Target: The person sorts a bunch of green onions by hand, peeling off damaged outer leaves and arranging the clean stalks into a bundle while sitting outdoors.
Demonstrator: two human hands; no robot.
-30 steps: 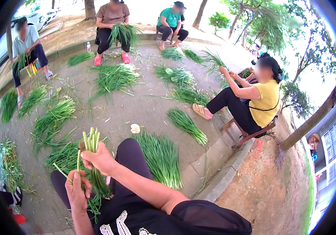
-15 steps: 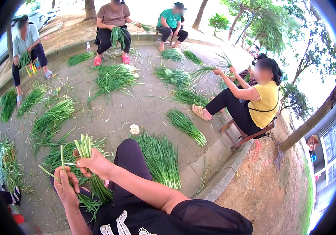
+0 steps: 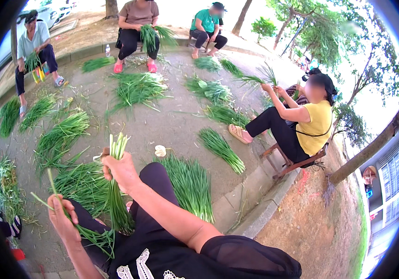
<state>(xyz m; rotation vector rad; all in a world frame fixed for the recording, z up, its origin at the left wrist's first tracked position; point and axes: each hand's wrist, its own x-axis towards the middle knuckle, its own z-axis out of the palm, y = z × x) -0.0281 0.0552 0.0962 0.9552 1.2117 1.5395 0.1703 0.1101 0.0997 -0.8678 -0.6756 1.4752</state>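
Note:
My right hand (image 3: 121, 171) is closed round a thick bunch of green chives (image 3: 116, 204). The pale stem ends stick up above the fist, and the leaves hang down over my left thigh. Lower and to the left, my left hand (image 3: 65, 221) pinches a few loose chive stalks (image 3: 98, 236). Their pale ends point up and left, while their leaves trail toward my lap. A gap separates the two hands. Beyond them on the ground lies a loose heap of chives (image 3: 78, 183). A neatly aligned pile of chives (image 3: 188, 188) rests to the right of my knee.
More chive piles (image 3: 139, 90) are spread over the pavement, with stray trimmings between them. A small whitish object (image 3: 160, 150) lies beyond my knee. Several seated people handle chives, one in a yellow top (image 3: 313, 123) at the right. A kerb (image 3: 274, 204) runs along the right side.
My hands have moved apart: the right one rightward and up with its bunch, the left one down and left with its few stalks.

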